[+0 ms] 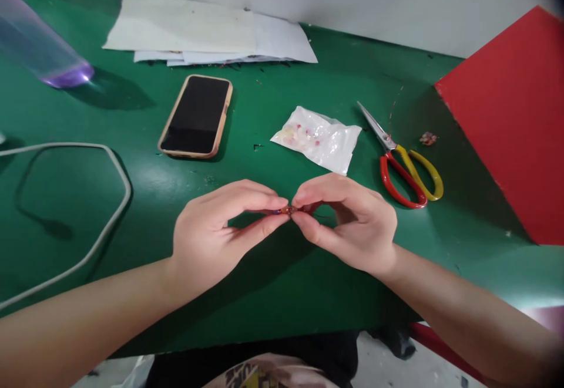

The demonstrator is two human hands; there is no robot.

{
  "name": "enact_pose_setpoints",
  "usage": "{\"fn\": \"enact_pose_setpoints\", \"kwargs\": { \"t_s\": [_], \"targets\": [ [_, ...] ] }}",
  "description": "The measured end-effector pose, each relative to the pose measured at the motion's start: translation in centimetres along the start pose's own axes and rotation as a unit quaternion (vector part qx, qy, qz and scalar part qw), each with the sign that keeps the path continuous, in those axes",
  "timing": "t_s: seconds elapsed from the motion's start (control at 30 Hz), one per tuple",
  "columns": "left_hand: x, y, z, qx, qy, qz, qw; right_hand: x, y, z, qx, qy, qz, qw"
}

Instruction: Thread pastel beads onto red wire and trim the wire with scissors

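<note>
My left hand (220, 229) and my right hand (348, 221) meet fingertip to fingertip over the green table (273, 294). Both pinch a tiny reddish beaded piece (286, 209) between thumb and forefinger; most of it is hidden by the fingers. A small clear plastic bag (319, 138) holding pink and yellowish beads lies just beyond my hands. Red and yellow handled scissors (403, 162) lie to the right of the bag, blades pointing away from me.
A phone (197, 116) in a tan case lies face up at centre left. White papers (207, 33) sit at the back. A purple-tinted clear bottle (39, 44) stands far left, a grey cable (110, 168) loops below it. A red board (515, 112) leans at right, a small beaded scrap (428, 138) beside it.
</note>
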State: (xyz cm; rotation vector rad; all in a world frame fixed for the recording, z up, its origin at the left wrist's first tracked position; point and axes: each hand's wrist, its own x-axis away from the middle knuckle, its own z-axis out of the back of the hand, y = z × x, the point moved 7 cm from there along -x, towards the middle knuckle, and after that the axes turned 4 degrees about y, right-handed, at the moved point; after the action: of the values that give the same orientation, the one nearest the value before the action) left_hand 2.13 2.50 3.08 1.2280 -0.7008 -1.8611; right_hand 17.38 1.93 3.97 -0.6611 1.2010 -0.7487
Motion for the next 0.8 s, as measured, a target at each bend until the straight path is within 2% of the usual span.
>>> {"fn": "enact_pose_setpoints", "kwargs": {
  "t_s": [0.2,0.37,0.43,0.6,0.8],
  "targets": [
    [-0.2,-0.3,-0.3,0.005,-0.008,0.012,1.0,0.1,0.3,-0.1,0.028,0.011,-0.03,0.999],
    [-0.2,-0.4,-0.3,0.003,-0.001,0.014,1.0,0.1,-0.2,0.0,0.053,0.025,0.0,0.998],
    [-0.2,-0.3,-0.3,0.001,0.001,0.011,1.0,0.1,-0.1,0.0,0.046,0.031,-0.008,0.998],
    [-0.2,-0.4,-0.4,-0.006,0.002,0.011,1.0,0.4,0.9,-0.2,-0.039,0.024,-0.085,0.995],
    [-0.1,-1.4,-0.6,0.015,-0.001,0.063,0.998,0.7,2.4,-0.4,-0.108,0.025,-0.193,0.975]
  ]
}}
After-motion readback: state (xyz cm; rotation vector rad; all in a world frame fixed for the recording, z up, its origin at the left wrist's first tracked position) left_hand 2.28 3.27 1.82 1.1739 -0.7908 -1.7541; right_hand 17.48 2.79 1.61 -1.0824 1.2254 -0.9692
